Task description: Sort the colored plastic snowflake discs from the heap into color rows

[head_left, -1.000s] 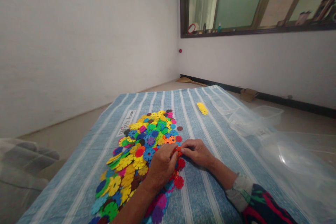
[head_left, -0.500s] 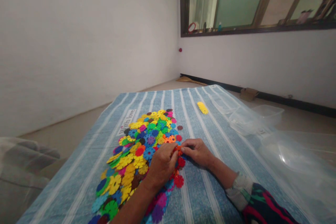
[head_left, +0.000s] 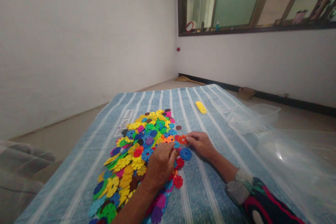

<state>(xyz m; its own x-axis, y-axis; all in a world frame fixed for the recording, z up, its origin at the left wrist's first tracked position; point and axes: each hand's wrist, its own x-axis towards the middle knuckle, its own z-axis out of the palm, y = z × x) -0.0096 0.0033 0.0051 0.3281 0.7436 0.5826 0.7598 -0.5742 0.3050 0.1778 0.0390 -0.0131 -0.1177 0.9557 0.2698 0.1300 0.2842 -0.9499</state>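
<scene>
The two hands have parted: the right hand (head_left: 201, 144) has slid away from the left, toward the far side of the cloth, and a blue disc (head_left: 186, 153) now lies bare between them. The right fingertips (head_left: 188, 139) touch the edge of an orange flower disc (head_left: 182, 139), which lies flat, face up, just left of them at the pile's right rim. Being round, it has no long axis or heading. Whether it is pinched or only touched cannot be told.

The left hand (head_left: 160, 164) rests curled on the pile of coloured discs (head_left: 131, 157); its grasp is hidden. All lie on a striped blue cloth (head_left: 210, 189). A yellow piece (head_left: 201, 107) lies well apart, farther off.
</scene>
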